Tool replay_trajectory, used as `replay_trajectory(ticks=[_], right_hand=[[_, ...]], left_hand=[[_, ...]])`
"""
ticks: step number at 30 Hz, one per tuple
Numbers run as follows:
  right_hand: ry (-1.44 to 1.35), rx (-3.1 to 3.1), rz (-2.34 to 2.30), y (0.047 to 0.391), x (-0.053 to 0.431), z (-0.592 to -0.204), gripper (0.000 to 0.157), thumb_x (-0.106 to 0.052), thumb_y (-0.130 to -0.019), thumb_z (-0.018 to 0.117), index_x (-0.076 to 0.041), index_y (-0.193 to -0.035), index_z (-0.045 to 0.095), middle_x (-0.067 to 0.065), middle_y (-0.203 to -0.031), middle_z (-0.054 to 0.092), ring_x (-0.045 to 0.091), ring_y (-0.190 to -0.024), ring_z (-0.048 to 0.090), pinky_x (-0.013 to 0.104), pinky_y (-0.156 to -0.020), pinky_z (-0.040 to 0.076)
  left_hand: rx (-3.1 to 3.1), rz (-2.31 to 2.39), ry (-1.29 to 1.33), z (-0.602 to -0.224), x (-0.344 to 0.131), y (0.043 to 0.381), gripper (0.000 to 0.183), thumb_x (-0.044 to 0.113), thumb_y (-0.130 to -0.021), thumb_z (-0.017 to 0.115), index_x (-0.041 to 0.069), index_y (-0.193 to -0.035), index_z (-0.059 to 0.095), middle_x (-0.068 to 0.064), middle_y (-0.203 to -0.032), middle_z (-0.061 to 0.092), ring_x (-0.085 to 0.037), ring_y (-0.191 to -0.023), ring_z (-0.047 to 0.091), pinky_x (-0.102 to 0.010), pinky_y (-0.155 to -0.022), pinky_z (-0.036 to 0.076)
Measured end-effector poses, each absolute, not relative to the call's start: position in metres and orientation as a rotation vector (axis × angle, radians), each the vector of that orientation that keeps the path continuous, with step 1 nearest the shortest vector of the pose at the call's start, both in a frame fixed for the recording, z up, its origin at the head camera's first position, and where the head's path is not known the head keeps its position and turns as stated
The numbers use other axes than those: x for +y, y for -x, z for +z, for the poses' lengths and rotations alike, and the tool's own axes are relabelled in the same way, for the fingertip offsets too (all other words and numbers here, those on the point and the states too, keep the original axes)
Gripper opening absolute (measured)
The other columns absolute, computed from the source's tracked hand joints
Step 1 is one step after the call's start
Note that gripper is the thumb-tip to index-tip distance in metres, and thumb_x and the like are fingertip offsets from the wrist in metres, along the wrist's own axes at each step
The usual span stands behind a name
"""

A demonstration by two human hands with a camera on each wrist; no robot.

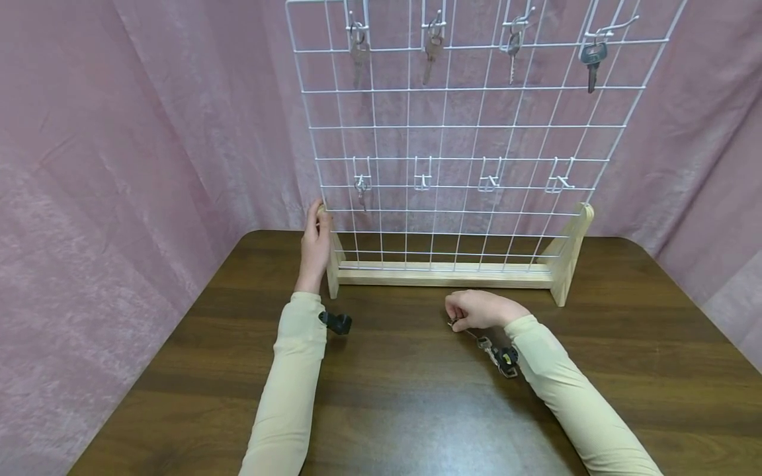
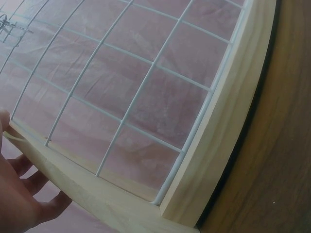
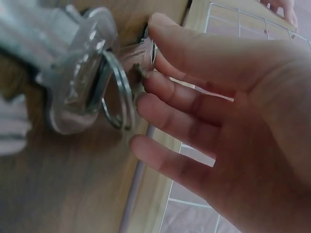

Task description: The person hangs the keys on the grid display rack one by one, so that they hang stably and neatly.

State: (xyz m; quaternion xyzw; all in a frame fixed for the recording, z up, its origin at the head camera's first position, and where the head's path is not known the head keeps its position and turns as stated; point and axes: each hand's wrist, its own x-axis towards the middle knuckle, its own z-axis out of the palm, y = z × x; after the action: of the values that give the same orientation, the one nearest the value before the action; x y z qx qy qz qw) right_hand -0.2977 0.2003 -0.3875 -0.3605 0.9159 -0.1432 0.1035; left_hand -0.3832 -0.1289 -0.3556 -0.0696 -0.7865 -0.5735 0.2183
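Note:
My left hand (image 1: 315,248) grips the left wooden leg (image 1: 333,271) of a white wire grid stand near its top. In the left wrist view, fingers (image 2: 34,182) lie along that leg's outer side. In front of the stand, low over the table, my right hand (image 1: 483,309) pinches a small metal key (image 3: 135,54) between thumb and forefinger; the fingers partly hide it. Beside those fingertips, a split ring (image 3: 120,92) passes through another key's head (image 3: 77,90). In the head view, more keys (image 1: 485,345) show by the right wrist, partly behind the wrist camera.
The wire grid (image 1: 458,132) carries two rows of hooks. Keys hang on the upper hooks, among them a dark-headed key (image 1: 593,58) at right. On the lower row, a key (image 1: 361,188) hangs from the leftmost hook. The brown table (image 1: 381,410) meets a pink curtain (image 1: 178,132) behind.

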Motion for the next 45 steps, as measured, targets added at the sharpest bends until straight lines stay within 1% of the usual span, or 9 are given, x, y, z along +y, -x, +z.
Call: replay_trajectory(ticks=[9,13,16,22,27,30,35,41,45], right_hand=[[1.026,2.682,-0.451,0.297,0.198,-0.386,0.020,-0.011,-0.083,0.074,-0.008,-0.092,0.056,-0.002,-0.075,0.053,0.005,-0.068,0.046,0.020,-0.064,0.040],[1.024,2.660,-0.443,0.298,0.197,-0.387,0.018,-0.006,-0.082,0.072,-0.009,-0.091,0.057,-0.003,-0.074,0.051,0.005,-0.068,0.045,0.020,-0.064,0.038],[1.040,2.650,-0.423,0.298,0.197,-0.387,0.017,-0.004,-0.082,0.071,-0.010,-0.088,0.056,-0.004,-0.074,0.051,0.005,-0.068,0.045,0.020,-0.064,0.038],[1.142,2.663,-0.389,0.298,0.199,-0.384,0.013,-0.003,-0.087,0.065,-0.011,-0.085,0.055,-0.007,-0.071,0.051,0.003,-0.066,0.045,0.020,-0.062,0.038],[1.158,2.745,-0.355,0.298,0.202,-0.381,0.015,-0.006,-0.092,0.059,-0.015,-0.080,0.056,-0.010,-0.070,0.052,0.001,-0.064,0.044,0.020,-0.059,0.038],[1.142,2.804,-0.363,0.298,0.205,-0.377,0.015,-0.007,-0.092,0.059,-0.017,-0.080,0.055,-0.010,-0.071,0.054,0.001,-0.064,0.045,0.022,-0.059,0.039],[1.118,2.880,-0.407,0.297,0.210,-0.367,0.013,-0.009,-0.092,0.059,-0.017,-0.082,0.056,-0.009,-0.074,0.057,0.003,-0.064,0.047,0.023,-0.059,0.040],[1.096,2.967,-0.434,0.297,0.216,-0.356,0.012,-0.009,-0.092,0.061,-0.017,-0.083,0.058,-0.007,-0.075,0.061,0.004,-0.065,0.048,0.026,-0.059,0.041],[1.114,3.041,-0.432,0.295,0.218,-0.352,0.009,-0.008,-0.090,0.064,-0.015,-0.085,0.061,-0.005,-0.079,0.065,0.008,-0.072,0.058,0.031,-0.064,0.047]], left_hand=[[-2.167,-1.580,0.202,-0.355,-0.131,0.384,0.049,0.046,-0.104,0.034,0.026,-0.149,0.034,-0.016,-0.138,0.054,-0.033,-0.125,0.053,-0.053,-0.103,0.041],[-2.158,-1.578,0.202,-0.354,-0.131,0.383,0.047,0.044,-0.104,0.034,0.028,-0.149,0.035,-0.017,-0.130,0.057,-0.033,-0.119,0.054,-0.053,-0.100,0.042],[-2.159,-1.578,0.204,-0.354,-0.131,0.383,0.047,0.044,-0.104,0.034,0.028,-0.149,0.035,-0.018,-0.132,0.056,-0.033,-0.120,0.054,-0.053,-0.100,0.041],[-2.152,-1.590,0.220,-0.355,-0.130,0.385,0.050,0.044,-0.104,0.034,0.023,-0.150,0.034,-0.021,-0.137,0.053,-0.036,-0.124,0.052,-0.055,-0.102,0.040],[-2.190,-1.591,0.186,-0.355,-0.130,0.383,0.051,0.049,-0.103,0.033,0.029,-0.150,0.033,-0.017,-0.147,0.046,-0.036,-0.129,0.050,-0.056,-0.105,0.039],[-2.200,-1.596,0.183,-0.356,-0.130,0.382,0.052,0.050,-0.103,0.032,0.030,-0.150,0.032,-0.016,-0.149,0.045,-0.036,-0.130,0.049,-0.055,-0.105,0.039],[-2.205,-1.589,0.203,-0.356,-0.130,0.383,0.055,0.049,-0.103,0.032,0.024,-0.152,0.030,-0.015,-0.151,0.042,-0.036,-0.133,0.046,-0.055,-0.108,0.037],[-2.190,-1.588,0.212,-0.354,-0.131,0.383,0.053,0.049,-0.103,0.032,0.026,-0.151,0.031,-0.015,-0.150,0.043,-0.035,-0.133,0.047,-0.055,-0.107,0.038],[-2.203,-1.592,0.199,-0.355,-0.130,0.381,0.054,0.050,-0.103,0.032,0.027,-0.151,0.030,-0.015,-0.150,0.043,-0.036,-0.133,0.047,-0.056,-0.107,0.037]])
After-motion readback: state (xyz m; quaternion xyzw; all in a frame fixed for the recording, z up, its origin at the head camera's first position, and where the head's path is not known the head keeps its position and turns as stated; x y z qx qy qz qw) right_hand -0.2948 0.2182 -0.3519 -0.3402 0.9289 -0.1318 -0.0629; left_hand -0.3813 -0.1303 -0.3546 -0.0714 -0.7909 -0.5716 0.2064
